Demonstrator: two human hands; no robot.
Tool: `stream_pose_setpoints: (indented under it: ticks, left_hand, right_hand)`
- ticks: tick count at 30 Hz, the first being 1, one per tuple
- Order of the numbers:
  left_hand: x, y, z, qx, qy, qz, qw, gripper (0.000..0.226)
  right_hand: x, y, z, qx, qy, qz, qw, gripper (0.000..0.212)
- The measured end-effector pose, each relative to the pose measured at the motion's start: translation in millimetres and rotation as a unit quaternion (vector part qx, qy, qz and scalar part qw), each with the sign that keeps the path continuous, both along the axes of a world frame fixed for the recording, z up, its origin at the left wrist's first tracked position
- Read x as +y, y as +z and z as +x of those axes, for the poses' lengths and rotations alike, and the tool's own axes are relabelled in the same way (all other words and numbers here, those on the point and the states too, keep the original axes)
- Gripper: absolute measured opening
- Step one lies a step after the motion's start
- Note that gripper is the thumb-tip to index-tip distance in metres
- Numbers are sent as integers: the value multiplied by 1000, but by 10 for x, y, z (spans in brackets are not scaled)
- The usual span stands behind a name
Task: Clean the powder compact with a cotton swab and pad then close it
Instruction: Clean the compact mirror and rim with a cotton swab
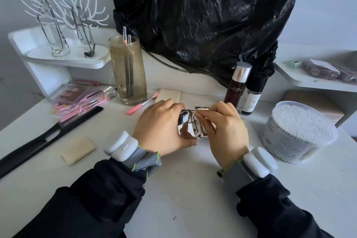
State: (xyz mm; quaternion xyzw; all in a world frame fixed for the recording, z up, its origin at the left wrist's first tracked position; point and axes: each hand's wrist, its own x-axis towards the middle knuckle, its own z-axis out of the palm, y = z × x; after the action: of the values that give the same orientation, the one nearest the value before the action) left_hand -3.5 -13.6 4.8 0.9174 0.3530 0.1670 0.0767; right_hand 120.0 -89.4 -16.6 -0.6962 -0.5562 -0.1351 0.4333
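Note:
A shiny silver powder compact [191, 123] is held open just above the white table, its mirrored faces turned toward me. My left hand [162, 127] grips its left half, thumb underneath. My right hand [225, 129] pinches a cotton swab [193, 111] whose white tip touches the compact's top edge near the hinge. The swab's stick is mostly hidden by my fingers. A beige pad [78, 149] lies flat on the table to the left, apart from both hands.
A clear tub of cotton swabs [297, 133] stands at right. Two bottles [238, 85] stand behind my hands. A glass jar with pencils [128, 71], pink brushes [141, 105], black combs [38, 141], a jewellery stand [63, 25] and a black plastic bag [202, 15] fill the back.

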Motion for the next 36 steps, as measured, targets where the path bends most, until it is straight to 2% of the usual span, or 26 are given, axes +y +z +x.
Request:
stream_pose_setpoints:
  ticks: [4,7,13,25,28,30,32,34,36]
  left_hand:
    - [2,-6,6,23,-4,6,1000,83]
    - [10,-14,0,1,5,1,1000,83]
    - [56,-9,-21,13,23,6,1000,82]
    - [65,-18,-35,-13,32,-7,999,82]
    - [75,-8,-42,-20,51,-4,998,80]
    - [83,2,-48,-36,69,-6,997,79]
    - [94,13,-51,-42,95,-7,995,78]
    - [115,17,-60,-50,126,1,991,76]
    - [135,16,-72,-57,149,7,987,73]
  right_hand:
    - [-6,9,21,-12,8,-33,999,17]
    - [-20,24,8,-37,0,-32,999,21]
    - [8,34,8,-74,16,-34,997,29]
    - [8,52,30,-76,47,-39,995,34]
    - [-26,107,50,10,38,36,999,28]
    - [-55,125,149,58,-25,82,995,21]
    - [-84,123,233,50,-82,29,995,18]
    - [-69,80,240,16,-106,-138,985,19]
    - [-54,53,172,-6,-102,-288,952,18]
